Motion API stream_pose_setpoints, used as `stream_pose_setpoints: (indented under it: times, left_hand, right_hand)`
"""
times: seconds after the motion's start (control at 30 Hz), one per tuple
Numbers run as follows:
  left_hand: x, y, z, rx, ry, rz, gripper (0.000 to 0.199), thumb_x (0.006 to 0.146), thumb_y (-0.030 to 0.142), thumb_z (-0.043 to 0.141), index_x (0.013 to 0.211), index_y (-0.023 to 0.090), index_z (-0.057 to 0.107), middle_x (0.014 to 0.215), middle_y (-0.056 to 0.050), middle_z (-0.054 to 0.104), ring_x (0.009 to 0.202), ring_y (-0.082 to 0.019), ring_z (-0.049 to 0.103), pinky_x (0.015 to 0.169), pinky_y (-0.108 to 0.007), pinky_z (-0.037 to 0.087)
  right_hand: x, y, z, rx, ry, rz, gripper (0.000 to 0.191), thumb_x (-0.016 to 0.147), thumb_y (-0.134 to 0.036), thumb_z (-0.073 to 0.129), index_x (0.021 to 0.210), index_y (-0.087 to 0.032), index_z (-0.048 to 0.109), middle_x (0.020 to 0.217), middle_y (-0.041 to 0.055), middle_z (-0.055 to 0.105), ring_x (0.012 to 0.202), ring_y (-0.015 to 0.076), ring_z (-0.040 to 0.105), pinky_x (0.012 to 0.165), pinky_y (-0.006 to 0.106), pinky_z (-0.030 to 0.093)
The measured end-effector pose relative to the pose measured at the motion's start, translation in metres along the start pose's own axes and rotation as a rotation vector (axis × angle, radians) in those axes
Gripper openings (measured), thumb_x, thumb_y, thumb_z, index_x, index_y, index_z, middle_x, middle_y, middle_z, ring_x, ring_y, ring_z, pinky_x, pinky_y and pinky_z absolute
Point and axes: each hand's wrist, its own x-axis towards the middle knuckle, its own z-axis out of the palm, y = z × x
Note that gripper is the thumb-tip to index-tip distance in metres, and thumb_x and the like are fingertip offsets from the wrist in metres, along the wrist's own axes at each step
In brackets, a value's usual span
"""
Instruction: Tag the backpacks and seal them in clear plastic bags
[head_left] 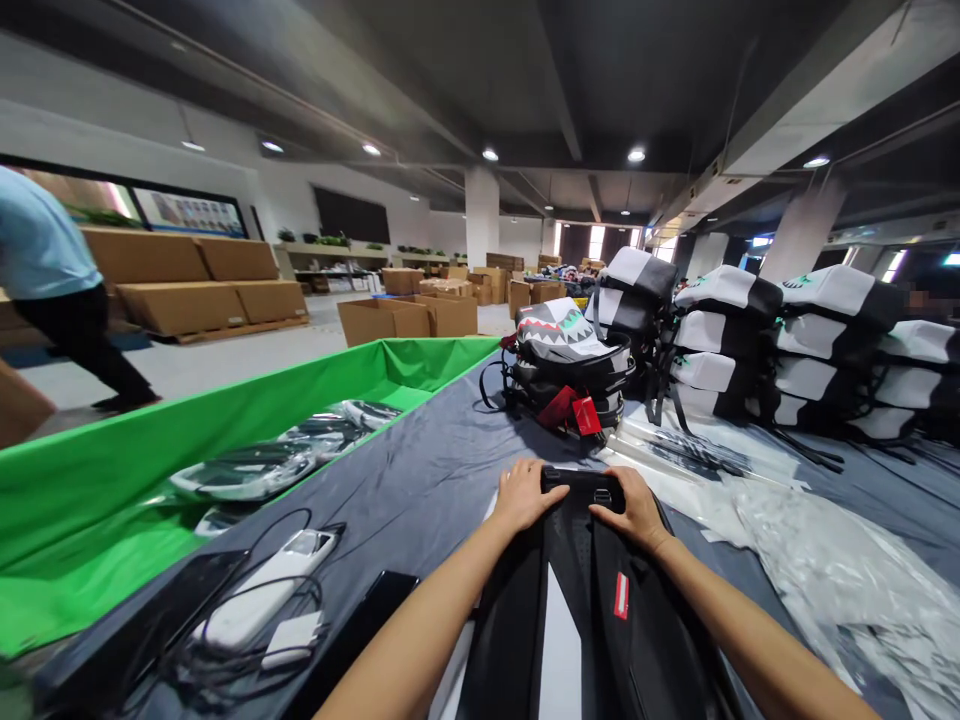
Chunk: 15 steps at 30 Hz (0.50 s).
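A black backpack (637, 640) lies on the grey cloth of the table (427, 465), its straps facing up and a red and white label on the right strap. My left hand (527, 497) grips the top left corner of its far edge, thumb on top. On the top right corner, by a strap buckle, my right hand (628, 508) holds the same edge, thumb also on top. Just beyond my hands stands a pile of grey patterned backpacks (562, 335) with a red tag (586, 416) hanging down.
Stacked white and black backpacks (724, 340) line the right side, with clear plastic bags (847, 550) before them. A green bin (285, 410) holds plastic-wrapped items at left. A white power bank (266, 590) and cables lie near left. A person (56, 280) walks at far left.
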Motion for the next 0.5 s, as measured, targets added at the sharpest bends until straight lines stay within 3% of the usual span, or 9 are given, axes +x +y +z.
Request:
stream_pose_setpoints:
  times: [0.1, 0.2, 0.3, 0.5]
  left_hand:
    - [-0.012, 0.007, 0.021, -0.037, 0.033, 0.118, 0.039, 0.083, 0.03, 0.069, 0.12, 0.02, 0.059, 0.126, -0.009, 0.064, 0.123, -0.027, 0.055, 0.113, -0.047, 0.036]
    - [-0.035, 0.006, 0.033, -0.072, 0.171, 0.229, 0.04, 0.083, 0.018, 0.065, 0.122, 0.021, 0.055, 0.123, -0.008, 0.062, 0.119, -0.025, 0.055, 0.107, -0.044, 0.044]
    - [-0.06, -0.006, 0.043, -0.044, 0.27, 0.319, 0.042, 0.086, 0.012, 0.058, 0.127, 0.021, 0.052, 0.124, -0.009, 0.06, 0.121, -0.026, 0.056, 0.106, -0.047, 0.047]
    - [-0.095, -0.026, 0.048, 0.107, 0.136, 0.383, 0.037, 0.093, 0.015, 0.049, 0.129, 0.022, 0.055, 0.12, -0.009, 0.065, 0.115, -0.027, 0.061, 0.102, -0.046, 0.051]
  right_hand:
    - [-0.02, -0.003, 0.0, -0.027, 0.161, -0.065, 0.045, 0.083, -0.053, 0.07, 0.111, -0.02, 0.057, 0.101, 0.0111, 0.065, 0.096, 0.0287, 0.063, 0.087, 0.047, 0.053]
    - [-0.039, -0.011, -0.004, -0.076, 0.208, -0.107, 0.046, 0.085, -0.049, 0.07, 0.117, -0.019, 0.056, 0.104, 0.0119, 0.066, 0.101, 0.03, 0.063, 0.091, 0.05, 0.053]
    - [-0.054, -0.021, -0.012, -0.1, 0.133, -0.119, 0.043, 0.09, -0.041, 0.066, 0.124, -0.019, 0.055, 0.111, 0.0128, 0.066, 0.11, 0.0303, 0.062, 0.101, 0.053, 0.05]
    - [-0.082, -0.034, -0.024, -0.038, -0.104, -0.06, 0.039, 0.091, -0.026, 0.062, 0.13, -0.021, 0.056, 0.121, 0.0126, 0.067, 0.118, 0.0288, 0.061, 0.109, 0.056, 0.046]
